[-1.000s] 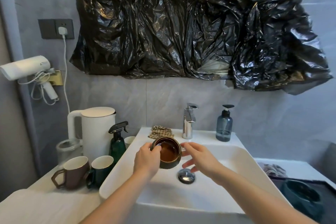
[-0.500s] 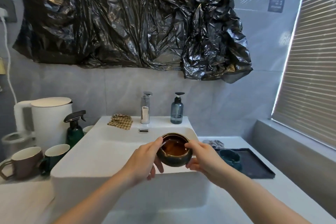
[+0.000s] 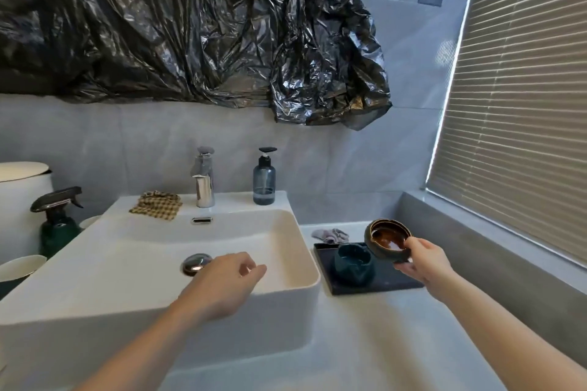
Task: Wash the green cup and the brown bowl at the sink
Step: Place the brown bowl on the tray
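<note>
The left hand (image 3: 225, 282) hangs over the white sink (image 3: 298, 286) near the drain (image 3: 194, 263), palm down with fingers loosely curled and holding nothing, while the right hand (image 3: 424, 260) reaches out to the right and pinches the rim of the brown bowl (image 3: 388, 240), tilted in the air above the dark tray (image 3: 397, 282). A green cup (image 3: 352, 263) sits on that tray just beside the bowl. Crumpled black plastic sheeting (image 3: 190, 25) covers the grey wall above the tap (image 3: 203, 178) and soap bottle (image 3: 264, 176), with window blinds (image 3: 521, 105) at right.

The glossy brown glazed bowl (image 3: 388, 240), held by both hands over the white sink (image 3: 298, 276) before, is now gripped by the right hand (image 3: 424, 259) alone above the dark tray (image 3: 394, 285), while the left hand (image 3: 227, 281) hangs free over the basin.
</note>
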`<action>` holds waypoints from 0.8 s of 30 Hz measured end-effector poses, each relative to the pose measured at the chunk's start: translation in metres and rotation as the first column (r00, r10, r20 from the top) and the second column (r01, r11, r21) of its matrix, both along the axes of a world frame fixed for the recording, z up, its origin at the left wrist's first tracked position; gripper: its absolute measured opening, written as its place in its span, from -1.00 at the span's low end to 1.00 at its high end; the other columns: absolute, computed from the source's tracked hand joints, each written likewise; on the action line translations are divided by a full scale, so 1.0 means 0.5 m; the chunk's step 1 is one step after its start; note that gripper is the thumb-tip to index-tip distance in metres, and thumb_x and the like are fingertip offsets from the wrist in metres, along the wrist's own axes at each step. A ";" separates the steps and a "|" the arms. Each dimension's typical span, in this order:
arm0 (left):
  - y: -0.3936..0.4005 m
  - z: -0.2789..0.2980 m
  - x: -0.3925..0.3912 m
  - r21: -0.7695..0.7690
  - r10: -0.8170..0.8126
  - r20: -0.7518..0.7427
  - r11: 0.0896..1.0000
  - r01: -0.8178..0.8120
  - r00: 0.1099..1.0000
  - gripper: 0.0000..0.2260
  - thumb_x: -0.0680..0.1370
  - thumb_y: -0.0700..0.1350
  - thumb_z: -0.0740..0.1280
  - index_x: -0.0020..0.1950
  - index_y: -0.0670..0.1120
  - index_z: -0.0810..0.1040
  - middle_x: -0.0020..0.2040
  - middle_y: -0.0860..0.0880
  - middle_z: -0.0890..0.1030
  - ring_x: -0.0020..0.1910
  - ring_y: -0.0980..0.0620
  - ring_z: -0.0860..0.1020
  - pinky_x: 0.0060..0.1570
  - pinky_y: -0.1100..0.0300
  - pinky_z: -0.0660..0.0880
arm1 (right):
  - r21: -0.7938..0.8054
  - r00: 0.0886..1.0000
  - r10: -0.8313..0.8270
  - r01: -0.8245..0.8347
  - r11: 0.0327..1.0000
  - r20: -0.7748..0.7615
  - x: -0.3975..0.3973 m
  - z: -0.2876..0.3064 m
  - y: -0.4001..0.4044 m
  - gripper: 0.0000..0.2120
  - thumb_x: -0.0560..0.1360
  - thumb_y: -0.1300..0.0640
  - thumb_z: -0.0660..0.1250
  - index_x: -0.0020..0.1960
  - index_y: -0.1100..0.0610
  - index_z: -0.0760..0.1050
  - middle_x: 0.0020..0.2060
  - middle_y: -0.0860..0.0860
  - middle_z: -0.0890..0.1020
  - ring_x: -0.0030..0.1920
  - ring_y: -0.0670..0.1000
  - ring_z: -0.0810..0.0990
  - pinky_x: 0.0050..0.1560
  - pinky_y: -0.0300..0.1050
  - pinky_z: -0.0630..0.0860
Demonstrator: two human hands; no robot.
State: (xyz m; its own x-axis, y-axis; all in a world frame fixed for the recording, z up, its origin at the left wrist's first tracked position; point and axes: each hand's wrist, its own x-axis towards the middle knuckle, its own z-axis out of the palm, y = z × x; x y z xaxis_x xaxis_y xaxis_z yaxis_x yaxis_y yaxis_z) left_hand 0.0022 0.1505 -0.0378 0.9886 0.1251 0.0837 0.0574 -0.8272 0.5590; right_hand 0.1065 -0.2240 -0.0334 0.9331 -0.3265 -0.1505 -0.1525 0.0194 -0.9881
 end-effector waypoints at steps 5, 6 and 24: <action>0.005 -0.011 0.008 0.025 0.019 0.009 1.000 -0.019 1.000 -0.65 0.54 0.40 0.17 0.07 0.23 0.58 0.07 0.23 0.62 0.04 0.19 0.58 0.10 0.06 0.59 | -0.138 0.990 -0.100 0.086 0.987 -0.098 0.042 -0.043 -0.048 -0.74 0.63 0.22 0.32 0.29 0.25 0.53 0.05 0.13 0.60 -0.07 0.13 0.64 -0.41 -0.16 0.56; 0.005 -0.011 0.010 0.026 0.022 0.013 0.999 -0.023 1.000 -0.66 0.54 0.39 0.17 0.07 0.23 0.58 0.06 0.23 0.62 0.03 0.20 0.58 0.09 0.06 0.59 | -0.178 0.987 -0.111 0.089 0.980 -0.116 0.049 -0.052 -0.051 -0.74 0.61 0.24 0.33 0.28 0.28 0.53 0.03 0.13 0.59 -0.14 0.09 0.62 -0.46 -0.20 0.51; 0.001 -0.004 0.006 0.016 0.039 0.003 0.999 -0.039 0.999 -0.68 0.54 0.35 0.18 0.06 0.21 0.58 0.06 0.19 0.62 0.00 0.17 0.60 0.05 0.07 0.60 | -0.335 0.968 -0.154 0.081 0.939 -0.198 0.089 -0.120 -0.018 -0.95 0.56 0.24 0.30 -0.01 0.23 0.47 -0.28 0.17 0.64 -0.16 0.27 0.75 0.02 0.23 0.69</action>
State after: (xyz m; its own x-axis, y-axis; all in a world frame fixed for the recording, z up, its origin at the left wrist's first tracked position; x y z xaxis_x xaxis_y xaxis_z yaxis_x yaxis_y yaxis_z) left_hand 0.0051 0.1511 -0.0400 0.9828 0.1621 0.0888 0.0881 -0.8331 0.5460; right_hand 0.1512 -0.2329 -0.0931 0.8414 -0.4964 -0.2137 -0.3804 -0.2632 -0.8866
